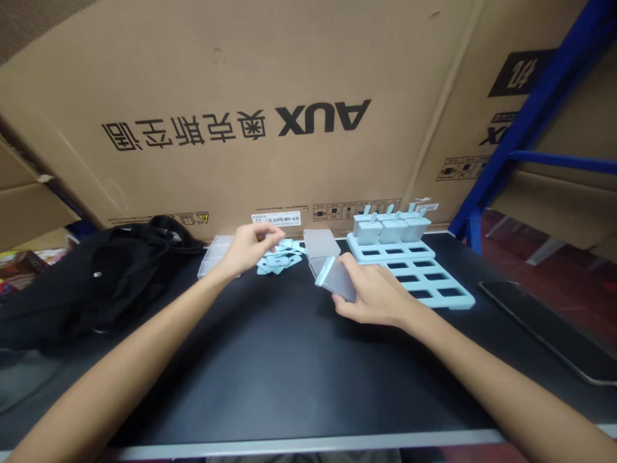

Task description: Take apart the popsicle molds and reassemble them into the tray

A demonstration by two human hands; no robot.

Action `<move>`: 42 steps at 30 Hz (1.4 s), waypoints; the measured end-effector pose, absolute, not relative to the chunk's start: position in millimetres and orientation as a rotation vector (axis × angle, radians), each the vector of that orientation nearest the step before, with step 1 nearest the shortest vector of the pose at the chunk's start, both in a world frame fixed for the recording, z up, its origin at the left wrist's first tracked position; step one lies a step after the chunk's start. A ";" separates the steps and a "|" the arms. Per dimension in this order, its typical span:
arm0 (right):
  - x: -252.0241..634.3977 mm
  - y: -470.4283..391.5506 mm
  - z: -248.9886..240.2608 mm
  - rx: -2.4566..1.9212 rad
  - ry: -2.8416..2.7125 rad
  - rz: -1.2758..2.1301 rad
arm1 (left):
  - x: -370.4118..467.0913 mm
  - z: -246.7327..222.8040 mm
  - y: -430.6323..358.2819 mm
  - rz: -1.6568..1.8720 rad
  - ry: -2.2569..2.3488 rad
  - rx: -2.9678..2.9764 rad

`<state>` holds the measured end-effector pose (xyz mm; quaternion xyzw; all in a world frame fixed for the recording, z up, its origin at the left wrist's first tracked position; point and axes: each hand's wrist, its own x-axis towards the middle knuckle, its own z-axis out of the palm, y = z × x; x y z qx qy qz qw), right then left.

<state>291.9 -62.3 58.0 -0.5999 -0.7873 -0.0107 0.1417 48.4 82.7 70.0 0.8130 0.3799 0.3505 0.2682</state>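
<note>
A translucent mould (pixel 339 283), pale blue along one edge, tilted just right of the frame's centre; pale-blue sticks (pixel 279 260) lay loosely heaped left of centre.

There are two hands (pixel 373 289), six stick-topped moulds (pixel 392 233), one black bag (pixel 128 276) and one phone (pixel 554 331).

bare left arm (pixel 144 355) in from 8 o'clock, left hand (pixel 251 247) kinda curled, fingertips toward 3, right arm (pixel 496 390) from 4, right hand (pixel 371 289) gripping, fingers toward 10
</note>
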 end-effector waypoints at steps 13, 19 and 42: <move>292.3 -59.8 41.3 -1.538 -2.318 -0.123 | 31.1 24.6 144.4 0.713 1.367 2.832; 284.5 -40.9 58.1 -1.611 -2.270 -0.198 | 32.1 25.8 77.6 0.800 1.110 3.050; 317.8 57.0 74.8 -1.455 -2.492 -0.098 | 33.6 -0.9 35.1 0.647 0.911 3.064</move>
